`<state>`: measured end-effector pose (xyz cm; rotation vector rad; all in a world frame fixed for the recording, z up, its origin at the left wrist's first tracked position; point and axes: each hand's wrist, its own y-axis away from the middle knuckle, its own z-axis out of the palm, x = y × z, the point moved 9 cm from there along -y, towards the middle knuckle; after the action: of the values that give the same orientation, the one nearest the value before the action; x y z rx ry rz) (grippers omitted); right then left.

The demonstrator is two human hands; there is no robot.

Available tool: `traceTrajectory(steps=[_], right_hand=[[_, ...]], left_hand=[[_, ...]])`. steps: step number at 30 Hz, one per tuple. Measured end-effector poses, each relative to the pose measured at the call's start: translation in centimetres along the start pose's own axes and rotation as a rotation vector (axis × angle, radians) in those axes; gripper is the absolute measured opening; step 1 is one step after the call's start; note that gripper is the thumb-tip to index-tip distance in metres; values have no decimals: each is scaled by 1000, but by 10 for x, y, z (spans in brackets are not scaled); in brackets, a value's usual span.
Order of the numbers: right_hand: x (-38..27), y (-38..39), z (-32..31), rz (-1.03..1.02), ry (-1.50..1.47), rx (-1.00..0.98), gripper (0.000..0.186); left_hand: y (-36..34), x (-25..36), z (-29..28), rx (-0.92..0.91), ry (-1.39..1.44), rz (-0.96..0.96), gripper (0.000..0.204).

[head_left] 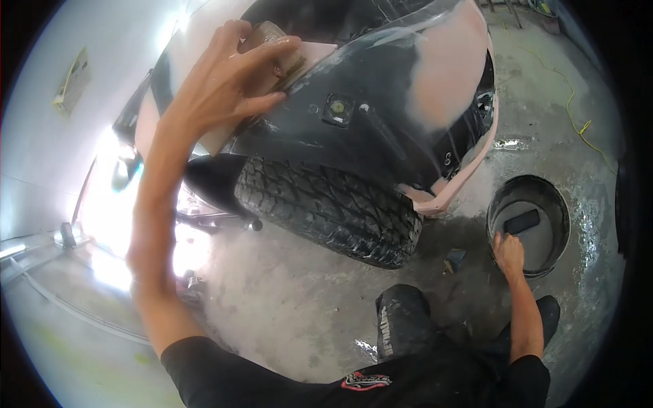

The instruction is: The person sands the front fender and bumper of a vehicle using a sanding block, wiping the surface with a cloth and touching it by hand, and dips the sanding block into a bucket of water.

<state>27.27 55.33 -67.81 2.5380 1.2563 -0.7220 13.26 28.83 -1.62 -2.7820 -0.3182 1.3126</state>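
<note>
Wet concrete floor (286,299) all around, with a black car fender (381,129) patched in pink filler over a knobby tire (333,207). Left hand (218,85) is up high, fingers wrapped on a sanding block (282,47) pressed flat against the fender's top edge. Right hand (509,253) is down in a black bucket (559,224) of water, fingers curled at the rim, near a dark block (522,222) floating in it.

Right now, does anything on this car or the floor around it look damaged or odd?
Yes. The black fender carries dull pink filler patches where the finish is gone, and its lower pink edge looks ragged beside the tyre. The concrete floor is wet and streaked.
</note>
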Motion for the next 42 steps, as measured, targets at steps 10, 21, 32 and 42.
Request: traceTrajectory(steps=[10, 21, 32, 42], right_hand=[[0, -2, -1, -12, -36, -4, 53], [-5, -1, -4, -24, -20, -30, 54], [-12, 2, -12, -27, -47, 5, 53], [-9, 2, -8, -33, -55, 6, 52]], left_hand=[[25, 3, 4, 159, 132, -144, 60], [67, 16, 1, 432, 31, -393, 44], [75, 11, 7, 676, 180, -278, 10], [62, 34, -3, 551, 136, 70, 71]])
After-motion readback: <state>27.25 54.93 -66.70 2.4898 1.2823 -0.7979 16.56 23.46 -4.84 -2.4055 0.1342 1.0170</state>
